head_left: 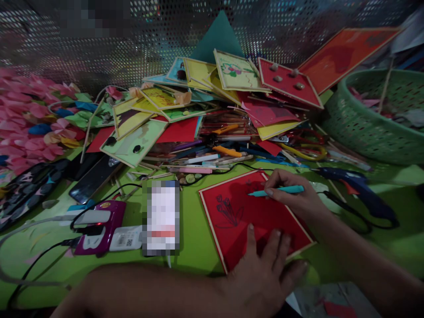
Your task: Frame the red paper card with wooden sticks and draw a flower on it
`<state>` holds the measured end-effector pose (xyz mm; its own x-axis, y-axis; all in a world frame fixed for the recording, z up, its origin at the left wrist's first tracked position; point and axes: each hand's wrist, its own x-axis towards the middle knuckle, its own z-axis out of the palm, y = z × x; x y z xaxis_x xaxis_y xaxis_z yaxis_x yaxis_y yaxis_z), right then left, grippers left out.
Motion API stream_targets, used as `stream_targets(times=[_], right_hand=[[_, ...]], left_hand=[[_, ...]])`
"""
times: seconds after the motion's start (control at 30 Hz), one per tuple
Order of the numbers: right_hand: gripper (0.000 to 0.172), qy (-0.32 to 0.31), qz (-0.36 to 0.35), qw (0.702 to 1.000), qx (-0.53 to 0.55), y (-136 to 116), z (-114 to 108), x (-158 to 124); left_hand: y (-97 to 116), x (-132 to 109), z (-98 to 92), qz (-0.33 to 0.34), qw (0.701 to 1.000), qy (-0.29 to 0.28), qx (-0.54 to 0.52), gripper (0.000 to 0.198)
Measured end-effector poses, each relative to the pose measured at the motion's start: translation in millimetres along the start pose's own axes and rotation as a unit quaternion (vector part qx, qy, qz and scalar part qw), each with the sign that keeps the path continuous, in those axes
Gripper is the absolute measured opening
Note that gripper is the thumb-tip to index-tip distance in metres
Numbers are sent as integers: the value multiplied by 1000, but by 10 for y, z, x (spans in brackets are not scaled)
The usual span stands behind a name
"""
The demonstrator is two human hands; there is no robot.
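Observation:
A red card (251,212) edged with thin pale wooden sticks lies on the green tabletop in front of me. Dark flower outlines show on its left half, with a fainter mark near the top. My right hand (286,190) grips a turquoise felt-tip pen (293,189), its tip at the upper middle of the card. My left hand (265,265) lies flat across the card's lower part with its fingers spread. That hand hides the card's bottom edge.
Framed cards (238,73), pens and sticks are heaped at the back. A green basket (374,132) and a blue glue gun (361,185) stand right. Left are a purple power strip (114,221), a lit phone (161,216), a dark phone (92,179) and pink paper petals (29,119).

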<state>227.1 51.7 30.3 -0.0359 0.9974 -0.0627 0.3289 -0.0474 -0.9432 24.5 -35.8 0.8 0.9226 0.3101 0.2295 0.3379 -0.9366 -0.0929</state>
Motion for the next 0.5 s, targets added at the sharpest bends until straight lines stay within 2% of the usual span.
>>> stream_targets(times=[0.23, 0.5], right_hand=[[23, 60, 0, 998, 35, -65, 17, 28], [19, 32, 6, 999, 28, -47, 32, 31]], left_hand=[[-10, 3, -17, 10, 1000, -16, -1, 49], [3, 1, -4, 5, 1000, 0, -2, 47]])
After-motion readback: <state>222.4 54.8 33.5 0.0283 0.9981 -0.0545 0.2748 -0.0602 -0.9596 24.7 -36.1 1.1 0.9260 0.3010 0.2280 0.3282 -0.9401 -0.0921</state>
